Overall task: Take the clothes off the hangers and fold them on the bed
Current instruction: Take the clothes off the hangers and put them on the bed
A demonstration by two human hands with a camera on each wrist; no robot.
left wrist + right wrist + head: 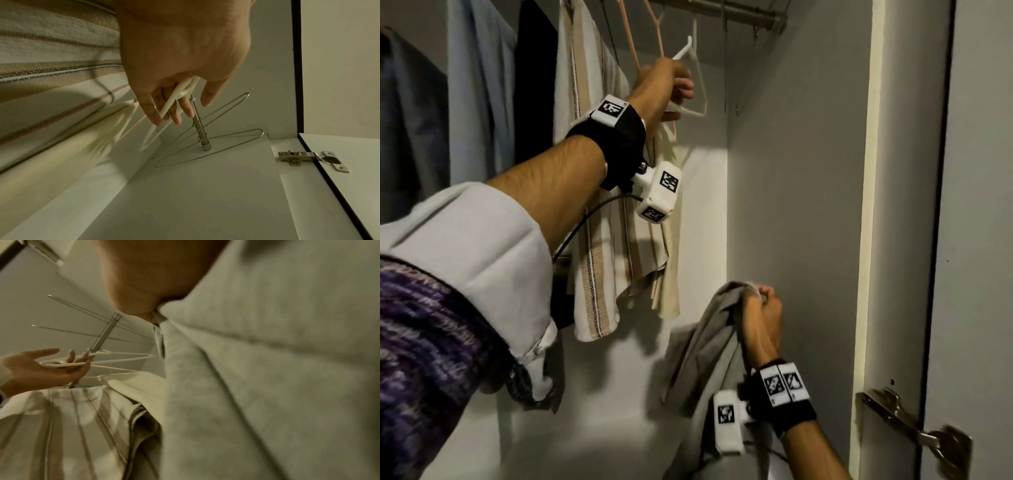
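Observation:
My left hand (678,89) is raised under the wardrobe rod (722,13), its fingers hooked round an empty white plastic hanger (693,65). The left wrist view shows the white hanger (174,100) threaded between loosely bent fingers (156,116). Lower right, my right hand (762,303) grips a bunch of a grey garment (709,342), which hangs down free of any hanger. The grey garment (267,369) fills most of the right wrist view, where my left hand (51,368) and the white hanger (102,358) also appear.
A beige striped shirt (599,205) and a cream garment (671,274) hang just left of my left hand, with a pale blue shirt (479,85) further left. Empty pink hangers (630,34) and wire hangers (205,146) hang on the rod. The wardrobe door hinge (914,425) is at the right.

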